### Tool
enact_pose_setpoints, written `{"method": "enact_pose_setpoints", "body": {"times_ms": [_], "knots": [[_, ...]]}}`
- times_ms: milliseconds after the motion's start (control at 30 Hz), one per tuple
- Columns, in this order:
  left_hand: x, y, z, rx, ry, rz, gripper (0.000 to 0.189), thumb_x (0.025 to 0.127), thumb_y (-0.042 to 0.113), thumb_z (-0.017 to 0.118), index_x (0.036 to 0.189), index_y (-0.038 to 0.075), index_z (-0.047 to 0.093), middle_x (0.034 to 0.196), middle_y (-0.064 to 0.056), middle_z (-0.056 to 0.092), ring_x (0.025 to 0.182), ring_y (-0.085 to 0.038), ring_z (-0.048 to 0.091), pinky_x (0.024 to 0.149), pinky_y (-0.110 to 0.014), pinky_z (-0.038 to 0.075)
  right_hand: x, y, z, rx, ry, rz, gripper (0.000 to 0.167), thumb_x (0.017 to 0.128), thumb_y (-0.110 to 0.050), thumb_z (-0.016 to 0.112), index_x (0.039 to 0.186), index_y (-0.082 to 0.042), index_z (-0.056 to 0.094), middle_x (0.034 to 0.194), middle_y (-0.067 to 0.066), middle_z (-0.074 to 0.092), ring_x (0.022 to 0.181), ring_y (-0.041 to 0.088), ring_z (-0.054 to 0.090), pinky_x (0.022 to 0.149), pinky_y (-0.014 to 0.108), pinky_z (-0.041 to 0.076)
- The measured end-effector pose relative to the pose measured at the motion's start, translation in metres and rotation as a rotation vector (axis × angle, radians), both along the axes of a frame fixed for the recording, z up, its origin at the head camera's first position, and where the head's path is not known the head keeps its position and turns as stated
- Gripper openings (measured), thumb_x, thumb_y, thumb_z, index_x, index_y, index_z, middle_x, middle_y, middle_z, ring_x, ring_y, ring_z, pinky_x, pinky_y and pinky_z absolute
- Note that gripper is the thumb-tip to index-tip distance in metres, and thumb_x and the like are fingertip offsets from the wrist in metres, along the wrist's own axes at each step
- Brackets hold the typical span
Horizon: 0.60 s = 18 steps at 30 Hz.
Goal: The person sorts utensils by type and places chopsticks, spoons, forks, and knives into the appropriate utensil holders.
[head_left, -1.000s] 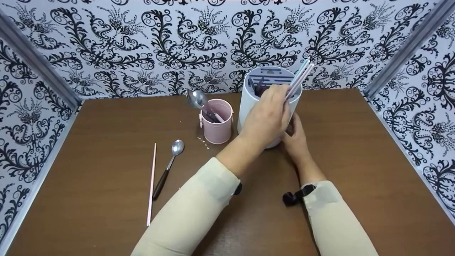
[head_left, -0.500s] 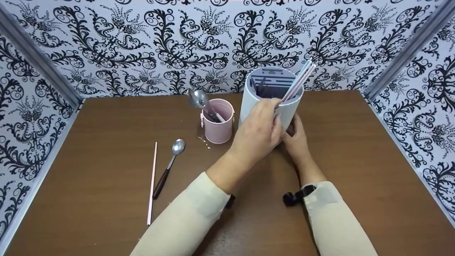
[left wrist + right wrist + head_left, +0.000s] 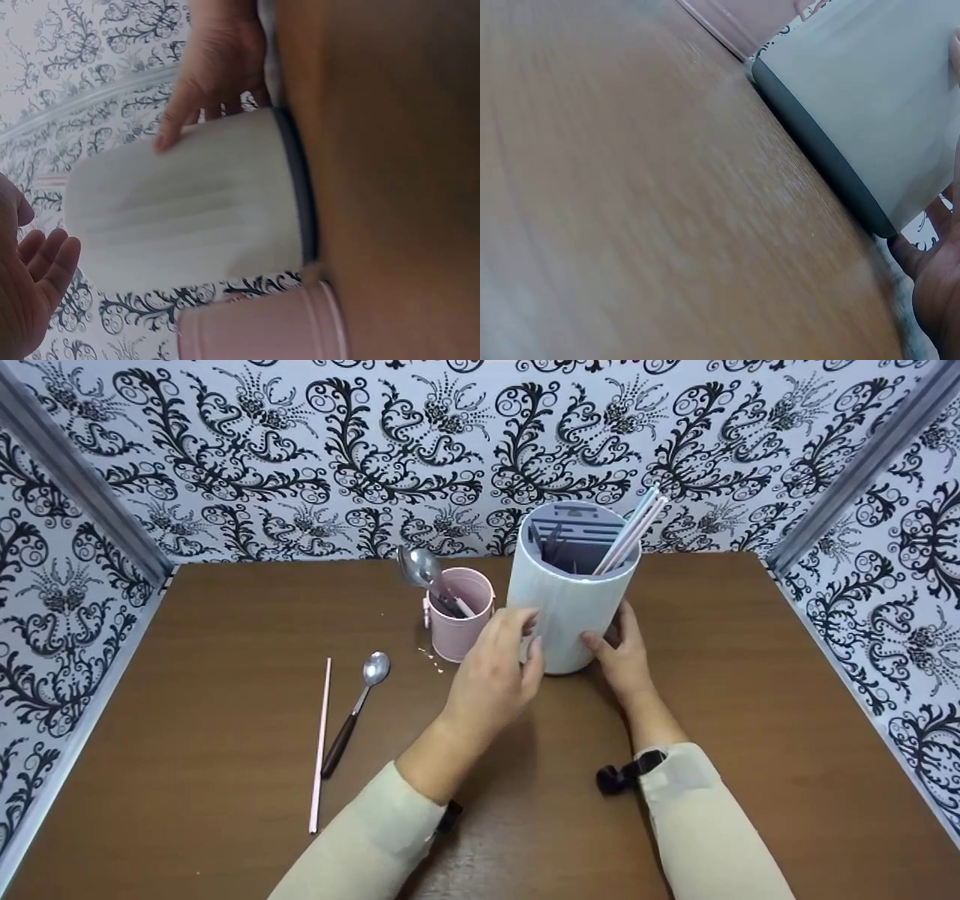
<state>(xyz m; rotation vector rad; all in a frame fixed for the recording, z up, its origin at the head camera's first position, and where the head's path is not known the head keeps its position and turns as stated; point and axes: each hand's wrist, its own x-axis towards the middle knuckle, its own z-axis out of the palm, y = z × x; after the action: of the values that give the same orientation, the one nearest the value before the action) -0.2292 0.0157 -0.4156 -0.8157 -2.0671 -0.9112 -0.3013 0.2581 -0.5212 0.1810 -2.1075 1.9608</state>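
Observation:
A tall white utensil holder with slots at the back of its top stands upright on the table. Pale pink and light blue chopsticks lean out of its right side, and dark pointed pieces show inside at the left. My right hand grips the holder low on its right side, thumb in front and fingers partly hidden behind. Held in the air before the holder's left front, my left hand has loosely bent fingers with nothing between them. In the left wrist view, my left fingers are apart from the holder.
Left of the holder stands a pink bucket-shaped cup with spoons in it. A dark-handled spoon and a single pink chopstick lie on the table at the left. White crumbs lie by the cup. Patterned walls enclose the table.
My left hand has let go of the chopsticks, leaving them in the holder, and has drawn back down and to the left. My right hand has stayed on the holder.

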Motion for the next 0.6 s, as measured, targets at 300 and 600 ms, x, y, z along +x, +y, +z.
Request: {"method": "enact_pose_setpoints", "body": {"times_ms": [300, 600], "knots": [[0.008, -0.031, -0.024, 0.015, -0.085, 0.056, 0.028, 0.094, -0.001, 0.064, 0.121, -0.004, 0.059, 0.107, -0.011, 0.066, 0.101, -0.022, 0.066, 0.096, -0.030, 0.056, -0.003, -0.004, 0.001, -0.028, 0.018, 0.026, 0.121, 0.076, -0.056, 0.088, 0.164, -0.004, 0.023, 0.162, 0.020, 0.037, 0.145, 0.036, 0.043, 0.116, 0.036, 0.040], [0.013, -0.044, -0.036, -0.002, -0.187, 0.091, 0.028, 0.097, 0.003, 0.064, 0.124, -0.002, 0.059, 0.109, -0.012, 0.066, 0.101, -0.022, 0.066, 0.093, -0.032, 0.058, -0.001, -0.001, -0.001, -0.009, 0.029, 0.013, 0.122, 0.075, -0.061, 0.086, 0.165, -0.007, 0.023, 0.164, 0.017, 0.036, 0.147, 0.034, 0.040, 0.124, 0.053, 0.031]]}}
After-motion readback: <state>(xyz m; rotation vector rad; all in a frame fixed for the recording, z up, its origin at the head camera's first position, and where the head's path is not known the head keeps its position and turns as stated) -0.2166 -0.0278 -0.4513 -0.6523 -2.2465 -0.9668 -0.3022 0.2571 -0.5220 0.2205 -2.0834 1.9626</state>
